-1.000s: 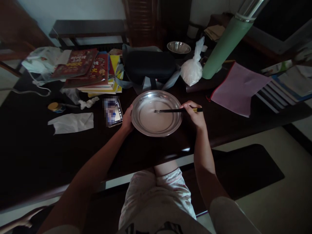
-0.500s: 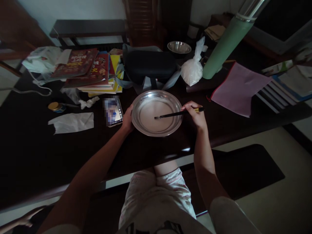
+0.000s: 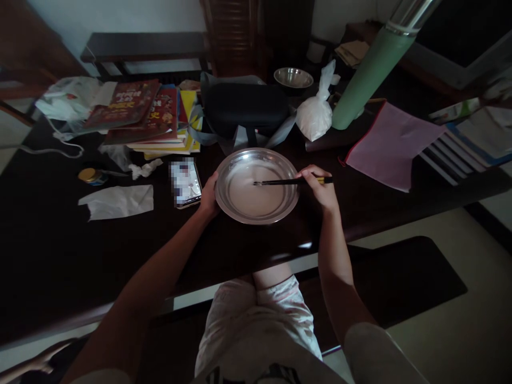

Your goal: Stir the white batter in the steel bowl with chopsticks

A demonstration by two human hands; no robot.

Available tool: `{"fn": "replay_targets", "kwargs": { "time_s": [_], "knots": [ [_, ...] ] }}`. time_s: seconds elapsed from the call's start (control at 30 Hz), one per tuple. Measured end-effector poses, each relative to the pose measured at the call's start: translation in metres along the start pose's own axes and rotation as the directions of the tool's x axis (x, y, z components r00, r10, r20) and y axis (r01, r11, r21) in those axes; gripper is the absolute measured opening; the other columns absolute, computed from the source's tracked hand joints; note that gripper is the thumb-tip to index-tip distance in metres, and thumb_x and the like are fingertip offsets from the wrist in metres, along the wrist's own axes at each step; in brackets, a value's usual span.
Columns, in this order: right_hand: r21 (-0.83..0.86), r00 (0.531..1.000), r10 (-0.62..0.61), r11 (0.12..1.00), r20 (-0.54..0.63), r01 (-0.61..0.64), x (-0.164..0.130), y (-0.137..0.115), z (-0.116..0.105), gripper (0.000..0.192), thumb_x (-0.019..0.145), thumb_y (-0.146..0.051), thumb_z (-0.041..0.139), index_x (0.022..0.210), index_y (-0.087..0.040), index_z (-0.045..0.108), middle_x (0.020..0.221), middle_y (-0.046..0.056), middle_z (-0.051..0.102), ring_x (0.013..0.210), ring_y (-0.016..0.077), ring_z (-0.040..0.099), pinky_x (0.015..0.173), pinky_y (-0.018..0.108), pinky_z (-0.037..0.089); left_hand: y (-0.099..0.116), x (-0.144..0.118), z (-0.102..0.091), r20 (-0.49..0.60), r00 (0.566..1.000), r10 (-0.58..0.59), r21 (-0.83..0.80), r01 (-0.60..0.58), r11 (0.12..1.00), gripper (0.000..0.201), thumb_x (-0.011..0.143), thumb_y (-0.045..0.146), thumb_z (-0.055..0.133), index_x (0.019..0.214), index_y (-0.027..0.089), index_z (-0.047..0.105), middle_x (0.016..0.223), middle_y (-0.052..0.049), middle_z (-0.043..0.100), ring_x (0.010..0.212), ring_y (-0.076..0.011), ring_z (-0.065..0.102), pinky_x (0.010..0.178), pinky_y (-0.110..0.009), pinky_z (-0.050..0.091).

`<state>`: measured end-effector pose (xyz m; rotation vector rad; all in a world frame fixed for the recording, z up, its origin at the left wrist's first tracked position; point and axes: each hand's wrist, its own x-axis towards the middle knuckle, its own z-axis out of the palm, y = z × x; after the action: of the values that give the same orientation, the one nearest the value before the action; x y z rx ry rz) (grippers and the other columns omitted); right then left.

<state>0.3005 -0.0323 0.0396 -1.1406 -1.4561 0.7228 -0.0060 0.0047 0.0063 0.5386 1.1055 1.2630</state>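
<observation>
A shallow metal bowl (image 3: 224, 205) stands on the dark table, with cloudy whitish liquid (image 3: 256, 200) in it. My left hand (image 3: 208, 196) grips the bowl's left rim. Black chopsticks (image 3: 280, 182) with gold-coloured ends are pinched in my right hand (image 3: 320, 188) at the bowl's right side. Their tips dip into the liquid near the middle. Just left of my left hand lies a phone (image 3: 192, 184) with its screen lit. Behind the bowl, to the right, sits a tied plastic bag of white powder (image 3: 315, 118).
A black case (image 3: 246, 106) lies behind the bowl, left of a tall green flask (image 3: 362, 80). Stacked books (image 3: 132, 106), a small jar (image 3: 91, 176) and a paper sheet (image 3: 118, 202) are at left. A pink pouch (image 3: 394, 144) lies right; another metal bowl (image 3: 294, 78) stands at the back.
The chopstick tips have moved slightly away from me within the liquid, and the chopsticks lie more level. My left hand keeps its hold on the bowl. The phone's picture has changed.
</observation>
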Motion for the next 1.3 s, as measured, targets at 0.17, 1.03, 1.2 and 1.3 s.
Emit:
{"fn": "replay_targets", "kwargs": {
  "time_s": [0.17,1.03,1.2,1.3],
  "knots": [
    [0.012,0.999,0.015,1.000,0.030,-0.015,-0.0006,-0.0002,-0.0002,0.045,0.090,-0.069,0.069,0.076,-0.027,0.076,0.074,0.000,0.074,0.075,0.0187,0.073,0.074,0.035,0.059,-0.0019,0.0014,-0.0017,-0.002,1.000,0.017,0.012,-0.017,1.000,0.025,0.087,0.045,0.072,0.086,0.020,0.073,0.079,-0.004,0.077,0.098,-0.0275,0.077,0.090,-0.038,0.063],
    [-0.009,0.999,0.009,1.000,-0.036,-0.009,-0.0002,0.0014,-0.0008,0.044,0.091,-0.068,0.069,0.077,-0.027,0.076,0.075,0.000,0.075,0.076,0.0186,0.072,0.076,0.035,0.059,-0.0043,0.0029,-0.0006,-0.014,0.999,0.041,0.031,-0.040,0.999,0.027,0.083,0.048,0.073,0.084,0.021,0.071,0.080,-0.005,0.078,0.102,-0.0296,0.077,0.090,-0.040,0.063],
    [-0.009,0.997,-0.009,1.000,0.071,0.010,-0.0001,0.0004,0.0005,0.045,0.090,-0.069,0.070,0.076,-0.027,0.078,0.077,0.001,0.076,0.079,0.0189,0.073,0.078,0.035,0.059,-0.0028,0.0003,0.0006,-0.002,1.000,0.031,0.019,-0.031,0.999,0.027,0.084,0.047,0.071,0.086,0.020,0.073,0.078,-0.004,0.077,0.102,-0.0291,0.077,0.092,-0.039,0.062],
    [-0.004,1.000,0.004,1.000,-0.013,-0.004,-0.0003,-0.0005,0.0002,0.043,0.090,-0.068,0.070,0.076,-0.027,0.077,0.076,0.000,0.075,0.078,0.0190,0.073,0.077,0.036,0.059,-0.0025,-0.0001,0.0011,-0.013,0.999,0.034,0.014,-0.034,0.999,0.024,0.085,0.045,0.070,0.086,0.021,0.072,0.077,-0.005,0.077,0.101,-0.0289,0.077,0.089,-0.038,0.063]
  ]
}}
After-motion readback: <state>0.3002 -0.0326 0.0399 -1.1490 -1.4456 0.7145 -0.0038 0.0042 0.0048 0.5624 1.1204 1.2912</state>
